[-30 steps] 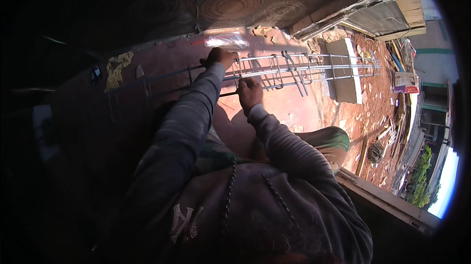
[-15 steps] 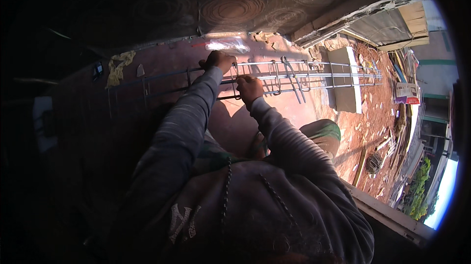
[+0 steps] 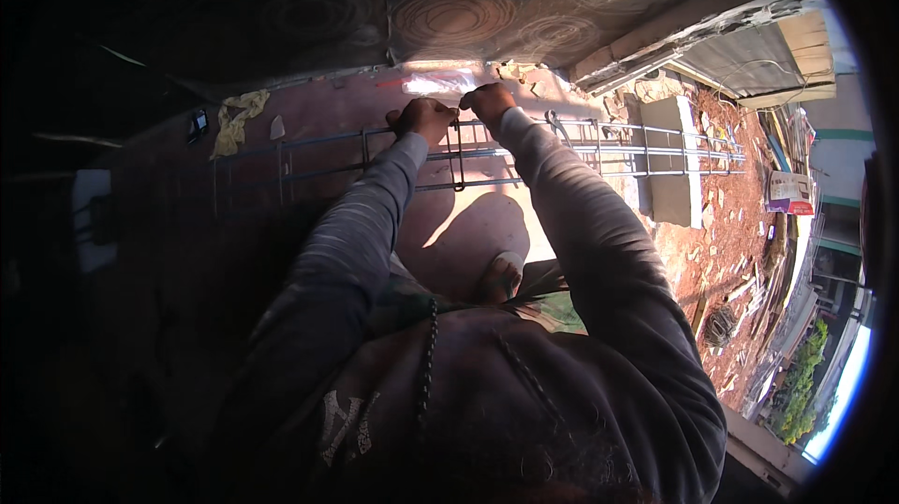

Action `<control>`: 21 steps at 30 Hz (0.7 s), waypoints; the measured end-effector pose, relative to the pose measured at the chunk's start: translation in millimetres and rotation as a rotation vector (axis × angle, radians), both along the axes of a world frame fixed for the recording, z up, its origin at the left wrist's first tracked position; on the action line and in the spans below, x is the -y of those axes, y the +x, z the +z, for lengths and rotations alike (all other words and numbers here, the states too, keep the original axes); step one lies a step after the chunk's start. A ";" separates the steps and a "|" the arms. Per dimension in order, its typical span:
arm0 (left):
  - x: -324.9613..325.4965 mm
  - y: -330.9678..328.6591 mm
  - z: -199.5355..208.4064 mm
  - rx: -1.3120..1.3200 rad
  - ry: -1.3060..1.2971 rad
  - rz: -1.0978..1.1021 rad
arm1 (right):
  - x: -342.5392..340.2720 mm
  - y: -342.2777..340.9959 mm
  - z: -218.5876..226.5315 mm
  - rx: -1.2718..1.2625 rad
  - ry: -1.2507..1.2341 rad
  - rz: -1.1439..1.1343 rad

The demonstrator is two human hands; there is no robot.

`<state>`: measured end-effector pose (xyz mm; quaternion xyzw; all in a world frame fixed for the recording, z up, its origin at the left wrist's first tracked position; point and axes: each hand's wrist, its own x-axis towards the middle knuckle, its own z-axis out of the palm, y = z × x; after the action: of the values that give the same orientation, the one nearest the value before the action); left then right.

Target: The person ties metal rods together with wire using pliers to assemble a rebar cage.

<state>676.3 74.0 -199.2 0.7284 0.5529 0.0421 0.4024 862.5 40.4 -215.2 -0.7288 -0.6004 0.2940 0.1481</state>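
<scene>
A long rebar cage (image 3: pixel 613 148) of straight bars and square wire stirrups lies crosswise before me. My left hand (image 3: pixel 423 117) is closed at its far bar, fingertips pinched against the upper corner of a dark stirrup (image 3: pixel 459 171). Just right of that corner, my right hand (image 3: pixel 489 103) is closed in a pinch, slightly above the far bar; anything between its fingers is too small to make out. Tying pincers (image 3: pixel 552 117) rest on the cage right of my right hand, their handles mostly hidden by my right forearm.
A pale block (image 3: pixel 670 167) sits at the cage's right part. Along the wall lie a yellowish cloth (image 3: pixel 241 120) and clear plastic (image 3: pixel 438 81). Rubble covers the red soil (image 3: pixel 726 251) at right, with a wire coil (image 3: pixel 720 326). My foot (image 3: pixel 503 274) is near the cage.
My right hand has moved from the stirrup's near side up to the far bar beside my left hand. The left hand stays at the same corner. My right forearm now covers the pincers' handles.
</scene>
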 end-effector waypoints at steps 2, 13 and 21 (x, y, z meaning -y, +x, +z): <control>0.3 -4.8 -5.2 -0.004 0.031 0.028 | -14.4 -3.3 4.6 0.118 -0.022 0.099; 11.7 -8.6 11.3 0.113 0.032 -0.018 | -21.7 -17.6 34.0 0.191 -0.470 -0.182; 6.7 -12.8 -13.2 0.184 0.002 0.023 | -10.0 -43.2 59.2 0.388 -0.363 -0.106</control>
<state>663.5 67.3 -212.4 0.7154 0.5220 0.1141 0.4502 819.3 50.4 -156.1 -0.8167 -0.5158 0.2433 -0.0878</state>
